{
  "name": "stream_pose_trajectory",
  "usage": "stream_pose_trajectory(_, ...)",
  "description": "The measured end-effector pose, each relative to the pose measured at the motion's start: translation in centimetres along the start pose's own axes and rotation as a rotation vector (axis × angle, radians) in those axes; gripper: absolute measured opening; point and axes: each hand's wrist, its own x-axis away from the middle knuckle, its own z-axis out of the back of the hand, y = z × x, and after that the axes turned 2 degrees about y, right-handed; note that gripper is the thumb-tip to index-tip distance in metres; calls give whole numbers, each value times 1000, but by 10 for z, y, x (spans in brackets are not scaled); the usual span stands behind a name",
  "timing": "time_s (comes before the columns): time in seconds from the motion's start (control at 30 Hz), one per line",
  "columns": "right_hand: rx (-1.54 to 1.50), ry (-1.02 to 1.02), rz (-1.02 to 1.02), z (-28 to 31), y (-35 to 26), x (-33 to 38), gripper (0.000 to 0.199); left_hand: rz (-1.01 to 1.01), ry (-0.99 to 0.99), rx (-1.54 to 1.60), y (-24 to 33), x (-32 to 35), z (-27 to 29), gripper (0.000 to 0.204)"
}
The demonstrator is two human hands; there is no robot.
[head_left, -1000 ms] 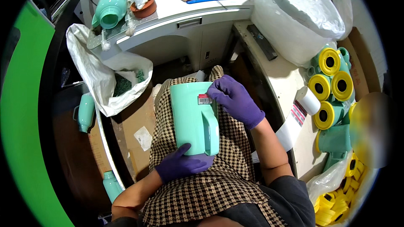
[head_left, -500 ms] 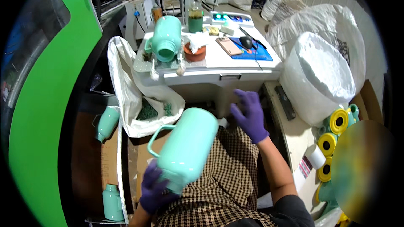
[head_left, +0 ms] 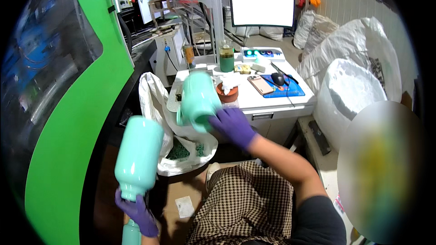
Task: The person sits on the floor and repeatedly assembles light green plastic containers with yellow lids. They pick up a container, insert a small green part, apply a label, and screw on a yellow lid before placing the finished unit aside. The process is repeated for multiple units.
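- Held mint-green thermos jug shell (head_left: pixel 139 152) in left hand (head_left: pixel 137 211), left of checked apron (head_left: pixel 250 199); neck down, wide end up, slightly tilted.
- Wrapped left fingers narrowly around its neck from below.
- Gripped second thermos jug shell (head_left: pixel 200 91) at mouth rim with right hand (head_left: pixel 232 127), arm stretched forward; tipped with mouth toward wearer, motion-blurred.
- Closed right fingers on that rim; could not tell thumb position.
- Saw second shell at front left corner of white desk (head_left: pixel 272 103), over white sack (head_left: pixel 156 97) in view; could not tell if touching either.
- Spotted green scraps (head_left: pixel 179 151) inside sack.
- Noted another mint-green jug (head_left: pixel 131 233) at lower edge, cut off, partly behind left wrist.
- Found reddish-brown bowl (head_left: pixel 228 94) with white tissue (head_left: pixel 230 83) just right of second shell; behind, glass jar (head_left: pixel 226 61) holding green liquid.
- Farther right on desk, saw smartphone (head_left: pixel 260 85) beside black mouse (head_left: pixel 277 79), latter on blue mouse pad (head_left: pixel 295 91).
- Beyond desk, saw lit monitor (head_left: pixel 262 4).
- At right, noted large white plastic bag (head_left: pixel 331 95) and dark bar (head_left: pixel 319 138) on bench (head_left: pixel 329 163).
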Motion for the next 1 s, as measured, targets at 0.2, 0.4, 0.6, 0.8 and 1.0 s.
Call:
stream_pose_trajectory(0.2, -591, -4, -511, 222, -79, 171, 30, -679, -388, -140, -47, -68, -191, 70)
stream_pose_trajectory(0.4, -786, 237, -1254, 319, -132, 281, 26, -773, -486, -310, -126, -87, -347, 65)
stream_pose_trajectory(0.6, -740, 323, -1325, 344, -173, 295, 25, -674, -441, -594, -144, -90, -379, 63)
stream_pose_trajectory(0.8, -826, -15, -1141, 323, -155, 288, 35, -581, -543, -804, -122, -106, -375, 71)
stream_pose_trajectory(1.0, -868, 0, -1014, 303, -137, 209, 30, -538, -1131, -28, -6, 18, -353, 78)
